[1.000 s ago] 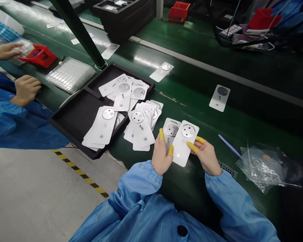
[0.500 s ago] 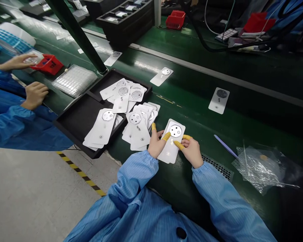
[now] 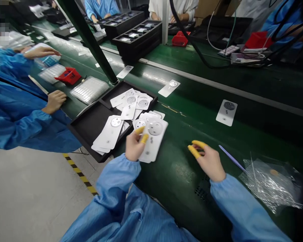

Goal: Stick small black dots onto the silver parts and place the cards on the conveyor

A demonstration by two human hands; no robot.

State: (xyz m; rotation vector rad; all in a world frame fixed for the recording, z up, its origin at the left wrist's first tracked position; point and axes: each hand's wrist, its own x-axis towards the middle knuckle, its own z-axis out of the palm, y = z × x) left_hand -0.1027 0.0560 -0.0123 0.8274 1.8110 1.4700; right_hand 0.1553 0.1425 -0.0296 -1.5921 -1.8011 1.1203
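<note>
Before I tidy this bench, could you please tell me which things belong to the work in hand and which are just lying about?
Apparently in use:
white cards, held in the left hand
black tray, bearing other cards

Seemingly just lying about:
purple strip
clear plastic bags

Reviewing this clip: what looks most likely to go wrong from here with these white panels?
Scuffing: the left hand holds white panels against a loose pile, so their shiny round areas might rub or the pile might slip.

Sliding: the fanned panels in the black tray lie across its rim, so a bump might tip them out.

Snagging: the right sleeve is close to the plastic bags and might drag them.
</note>
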